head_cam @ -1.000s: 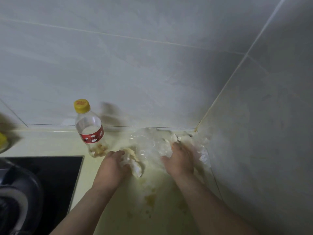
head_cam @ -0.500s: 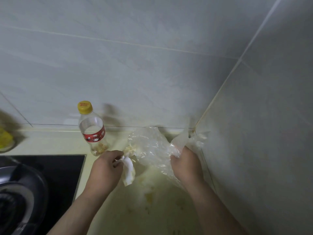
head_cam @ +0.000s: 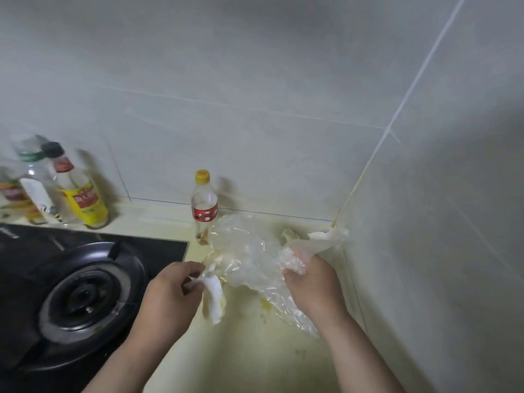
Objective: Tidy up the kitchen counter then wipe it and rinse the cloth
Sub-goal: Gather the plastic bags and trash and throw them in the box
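A crumpled clear plastic bag (head_cam: 243, 251) is stretched between my hands, lifted over the pale yellow counter (head_cam: 249, 353) near the tiled corner. My left hand (head_cam: 170, 296) pinches the bag's left edge together with a white scrap (head_cam: 214, 302) that hangs down from my fingers. My right hand (head_cam: 312, 282) grips the bag's right side, with white crumpled bits inside the plastic. Yellowish stains mark the counter under the bag.
A small bottle with a yellow cap and red label (head_cam: 203, 205) stands by the back wall. Left is a black gas hob with a burner (head_cam: 82, 290). Several condiment bottles (head_cam: 56, 188) stand at the far left. Tiled walls close the back and right.
Both hands have lifted the bag off the counter and pulled it toward me. The view has swung left, bringing the burner and condiment bottles into sight.
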`<action>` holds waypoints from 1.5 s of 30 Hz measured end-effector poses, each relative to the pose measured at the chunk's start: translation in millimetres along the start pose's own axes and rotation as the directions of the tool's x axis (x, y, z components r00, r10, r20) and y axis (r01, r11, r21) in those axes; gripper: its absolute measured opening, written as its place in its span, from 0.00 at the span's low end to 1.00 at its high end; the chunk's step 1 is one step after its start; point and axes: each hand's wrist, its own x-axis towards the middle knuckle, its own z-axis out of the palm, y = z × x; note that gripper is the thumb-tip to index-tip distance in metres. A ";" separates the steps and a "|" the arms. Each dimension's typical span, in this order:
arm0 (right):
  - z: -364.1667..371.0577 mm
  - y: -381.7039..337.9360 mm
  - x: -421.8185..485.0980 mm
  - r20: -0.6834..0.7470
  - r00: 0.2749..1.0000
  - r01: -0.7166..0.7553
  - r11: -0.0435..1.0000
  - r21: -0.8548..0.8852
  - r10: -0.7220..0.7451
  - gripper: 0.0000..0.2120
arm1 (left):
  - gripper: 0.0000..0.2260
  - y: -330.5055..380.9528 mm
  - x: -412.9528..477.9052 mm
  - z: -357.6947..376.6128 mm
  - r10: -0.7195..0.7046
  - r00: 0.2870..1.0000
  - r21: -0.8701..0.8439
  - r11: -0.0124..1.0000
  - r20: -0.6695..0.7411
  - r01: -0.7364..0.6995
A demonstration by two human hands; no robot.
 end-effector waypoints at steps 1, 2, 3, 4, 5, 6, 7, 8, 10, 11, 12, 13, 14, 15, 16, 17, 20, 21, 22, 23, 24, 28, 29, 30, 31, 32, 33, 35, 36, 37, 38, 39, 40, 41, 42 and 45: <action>1.4 -4.1 -9.9 0.018 1.000 0.012 1.000 0.018 -0.012 0.20 | 0.21 -2.7 -8.3 -8.2 -0.004 1.000 -0.004 1.000 -0.016 0.004; 3.5 -8.5 -20.5 0.038 0.999 0.026 0.999 0.035 -0.027 0.20 | 0.21 -5.9 -16.7 -16.8 -0.015 0.999 -0.007 1.000 -0.030 0.015; 6.5 -13.2 -31.0 0.058 0.998 0.038 0.998 0.049 -0.040 0.20 | 0.20 -9.7 -24.6 -25.7 -0.025 0.999 -0.008 1.000 -0.044 0.025; 10.1 -17.4 -41.2 0.077 0.996 0.050 0.997 0.056 -0.054 0.20 | 0.20 -13.7 -32.8 -34.9 -0.034 0.998 -0.007 0.999 -0.058 0.033; 14.7 -21.7 -51.0 0.090 0.994 0.060 0.996 0.067 -0.066 0.20 | 0.20 -17.1 -41.8 -45.1 -0.037 0.997 -0.011 0.999 -0.074 0.036; 19.7 -26.6 -60.0 0.101 0.992 0.065 0.995 0.078 -0.072 0.21 | 0.19 -20.7 -50.6 -55.8 -0.040 0.995 -0.016 0.999 -0.090 0.038; 25.1 -32.4 -69.0 0.114 0.990 0.069 0.994 0.088 -0.079 0.21 | 0.18 -24.7 -59.8 -66.7 -0.042 0.994 -0.022 0.999 -0.104 0.040; 30.9 -38.6 -78.1 0.128 0.987 0.083 0.992 0.090 -0.094 0.22 | 0.16 -29.1 -69.6 -78.1 -0.047 0.992 -0.025 0.999 -0.117 0.045; 41.5 -53.1 -98.0 0.161 0.976 0.133 0.987 0.088 -0.145 0.23 | 0.14 -40.7 -89.2 -100.7 -0.068 0.985 -0.034 0.997 -0.161 0.064; 47.2 -61.5 -109.2 0.177 0.968 0.163 0.982 0.096 -0.178 0.24 | 0.13 -47.4 -100.6 -113.0 -0.087 0.978 -0.046 0.996 -0.192 0.079; 53.2 -70.0 -120.8 0.196 0.960 0.184 0.977 0.104 -0.201 0.24 | 0.13 -53.8 -112.8 -125.5 -0.105 0.970 -0.058 0.994 -0.221 0.094; 59.4 -79.1 -133.0 0.217 0.951 0.200 0.974 0.108 -0.219 0.24 | 0.14 -60.5 -125.8 -138.1 -0.119 0.961 -0.063 0.992 -0.248 0.107; 66.1 -88.3 -146.0 0.234 0.942 0.222 0.970 0.104 -0.240 0.24 | 0.16 -67.5 -139.8 -150.8 -0.130 0.952 -0.061 0.991 -0.276 0.118; 74.0 -96.7 -160.0 0.251 0.932 0.244 0.964 0.102 -0.262 0.23 | 0.18 -74.3 -155.4 -164.4 -0.141 0.941 -0.059 0.990 -0.307 0.129; 82.5 -105.4 -176.0 0.268 0.921 0.264 0.959 0.099 -0.281 0.22 | 0.19 -81.0 -172.4 -179.4 -0.156 0.928 -0.060 0.988 -0.339 0.144; 92.1 -113.9 -192.9 0.287 0.908 0.288 0.953 0.098 -0.304 0.22 | 0.20 -87.6 -191.0 -195.2 -0.175 0.913 -0.066 0.985 -0.368 0.162; 120.2 -143.0 -256.0 0.360 0.843 0.384 0.916 0.118 -0.400 0.23 | 0.19 -110.5 -256.2 -244.1 -0.237 0.858 -0.095 0.971 -0.456 0.218; 128.9 -152.9 -278.4 0.385 0.815 0.416 0.899 0.133 -0.434 0.24 | 0.18 -118.6 -279.3 -260.3 -0.256 0.833 -0.101 0.966 -0.490 0.237; 137.4 -162.9 -302.0 0.410 0.784 0.450 0.881 0.143 -0.467 0.23 | 0.18 -126.9 -303.1 -276.0 -0.273 0.808 -0.110 0.961 -0.522 0.254; 146.5 -172.3 -325.5 0.437 0.752 0.476 0.865 0.158 -0.493 0.20 | 0.19 -135.1 -327.3 -291.1 -0.287 0.783 -0.117 0.956 -0.552 0.267; 155.6 -181.4 -348.7 0.462 0.717 0.502 0.846 0.178 -0.522 0.18 | 0.19 -142.1 -351.3 -305.8 -0.296 0.758 -0.124 0.953 -0.581 0.277; 192.6 -212.0 -436.9 0.544 0.568 0.602 0.763 0.238 -0.618 0.11 | 0.19 -166.1 -441.2 -360.1 -0.317 0.656 -0.127 0.938 -0.685 0.321; 201.7 -219.1 -457.7 0.556 0.531 0.624 0.739 0.255 -0.640 0.11 | 0.19 -172.2 -462.3 -372.4 -0.324 0.625 -0.133 0.933 -0.710 0.333; 210.6 -226.0 -476.5 0.564 0.494 0.646 0.714 0.270 -0.661 0.11 | 0.19 -177.5 -482.5 -383.8 -0.329 0.593 -0.141 0.929 -0.735 0.341; 218.1 -232.8 -494.4 0.567 0.465 0.664 0.691 0.284 -0.680 0.11 | 0.18 -182.3 -501.4 -394.1 -0.332 0.562 -0.147 0.926 -0.758 0.348; 225.2 -239.0 -511.0 0.577 0.432 0.677 0.672 0.300 -0.693 0.09 | 0.17 -187.4 -519.2 -403.1 -0.335 0.532 -0.151 0.921 -0.778 0.359; 232.1 -245.4 -526.9 0.596 0.397 0.689 0.655 0.309 -0.698 0.07 | 0.17 -193.0 -536.2 -410.7 -0.343 0.503 -0.159 0.914 -0.793 0.373; 250.1 -255.9 -555.8 0.638 0.326 0.708 0.627 0.325 -0.698 0.07 | 0.17 -204.3 -566.9 -422.8 -0.371 0.453 -0.188 0.898 -0.811 0.398; 260.2 -260.6 -568.8 0.651 0.297 0.707 0.620 0.341 -0.698 0.08 | 0.17 -211.2 -580.2 -427.6 -0.388 0.430 -0.204 0.887 -0.815 0.414; 271.7 -265.2 -581.2 0.666 0.278 0.717 0.611 0.336 -0.692 0.09 | 0.16 -218.5 -592.4 -431.9 -0.411 0.405 -0.226 0.874 -0.817 0.431; 283.0 -269.5 -594.1 0.679 0.265 0.710 0.615 0.344 -0.685 0.11 | 0.15 -226.3 -603.6 -436.1 -0.434 0.373 -0.251 0.858 -0.820 0.448; 295.5 -273.9 -605.3 0.692 0.249 0.716 0.610 0.340 -0.677 0.08 | 0.15 -234.2 -613.7 -440.1 -0.450 0.338 -0.273 0.845 -0.826 0.459; 307.5 -278.2 -616.9 0.707 0.225 0.714 0.607 0.349 -0.671 0.03 | 0.14 -242.2 -623.0 -444.2 -0.463 0.302 -0.296 0.835 -0.833 0.464; 322.1 -282.1 -626.8 0.722 0.192 0.727 0.590 0.350 -0.665 0.05 | 0.14 -250.3 -631.3 -448.9 -0.470 0.270 -0.314 0.828 -0.840 0.464; 335.8 -286.7 -637.7 0.735 0.159 0.728 0.581 0.364 -0.660 0.05 | 0.14 -259.3 -638.8 -454.5 -0.476 0.243 -0.328 0.821 -0.845 0.468; 375.6 -304.3 -665.4 0.772 0.092 0.727 0.572 0.379 -0.629 0.04 | 0.14 -287.1 -654.1 -474.8 -0.517 0.167 -0.394 0.791 -0.839 0.468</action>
